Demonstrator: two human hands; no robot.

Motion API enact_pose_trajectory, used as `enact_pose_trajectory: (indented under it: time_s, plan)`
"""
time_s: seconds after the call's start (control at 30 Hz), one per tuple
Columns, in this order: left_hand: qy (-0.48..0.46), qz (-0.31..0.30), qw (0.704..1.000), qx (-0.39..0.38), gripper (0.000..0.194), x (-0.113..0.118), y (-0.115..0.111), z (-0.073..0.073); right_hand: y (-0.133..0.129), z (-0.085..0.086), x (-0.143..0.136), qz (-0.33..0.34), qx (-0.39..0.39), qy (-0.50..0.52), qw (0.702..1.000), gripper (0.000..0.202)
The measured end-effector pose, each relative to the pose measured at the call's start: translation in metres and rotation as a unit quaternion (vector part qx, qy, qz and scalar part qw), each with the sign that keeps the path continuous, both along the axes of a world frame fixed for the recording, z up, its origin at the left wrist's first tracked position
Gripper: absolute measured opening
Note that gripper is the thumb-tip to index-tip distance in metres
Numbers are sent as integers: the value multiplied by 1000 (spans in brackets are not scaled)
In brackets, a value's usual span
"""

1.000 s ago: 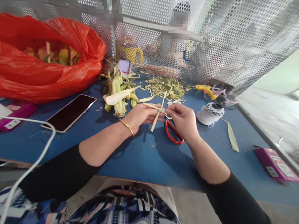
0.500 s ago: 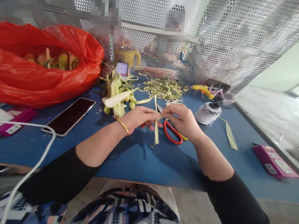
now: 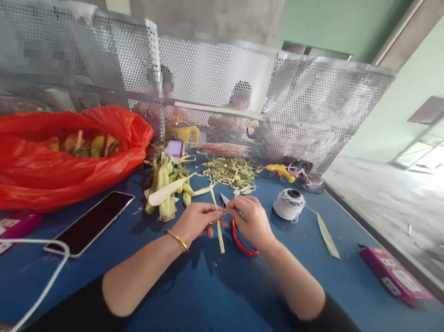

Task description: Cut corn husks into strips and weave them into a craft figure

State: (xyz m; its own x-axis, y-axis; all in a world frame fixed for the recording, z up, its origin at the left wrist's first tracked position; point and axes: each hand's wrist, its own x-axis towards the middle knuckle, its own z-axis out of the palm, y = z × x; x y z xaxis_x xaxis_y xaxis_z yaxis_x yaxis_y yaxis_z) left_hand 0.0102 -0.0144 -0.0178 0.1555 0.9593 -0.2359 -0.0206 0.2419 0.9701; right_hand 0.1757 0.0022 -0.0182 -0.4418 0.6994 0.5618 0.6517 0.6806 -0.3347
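Above the blue worktop (image 3: 199, 295), the grip of your left hand (image 3: 197, 222) is clamped on a pale husk strip (image 3: 220, 236), and your right hand (image 3: 252, 219) pinches it too, just alongside. Its ends stick out between your hands. Red-handled scissors (image 3: 239, 245) lie partly hidden by your right hand; farther out are husks (image 3: 164, 192), shreds (image 3: 229, 171) and, rightward, white string (image 3: 288, 209).
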Motion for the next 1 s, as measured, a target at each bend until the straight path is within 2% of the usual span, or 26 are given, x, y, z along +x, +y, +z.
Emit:
enact_pose_trajectory:
  time_s: [0.1,0.2,0.27,0.37,0.47,0.53,0.63,0.7,0.83,0.93,1.0]
  plan:
    - [15,10,1000,11,12,2,-2,2,-1,1,-1,-26,0,10,1000,17]
    - [33,-26,999,32,19,5,-5,1,-1,0,-2,-53,-29,47,997,13]
    - [52,-63,996,43,23,8,-8,-2,-1,-2,-4,-54,-78,88,992,11]
    - [85,-97,991,43,27,12,-10,-7,-1,-7,-8,-30,-184,158,970,18]
    - [93,-75,992,32,31,14,-8,-10,-3,-7,-10,-20,-222,189,956,20]
    - [80,-42,996,16,32,13,-6,-10,-5,-4,-10,-32,-176,171,969,14]
    - [25,11,999,-27,28,10,-3,-7,-9,-2,-10,-51,-49,109,992,13]
    - [-30,32,998,-49,21,7,-2,-4,-10,-3,-9,-54,23,68,996,15]
    - [-157,7,986,-47,12,2,0,-2,-12,-9,-11,-81,104,19,991,17]
    - [-199,-2,978,-65,21,0,0,0,-14,-11,-12,-93,141,3,986,18]
    - [-207,1,976,-65,20,1,0,1,-15,-10,-13,-91,160,-17,983,18]
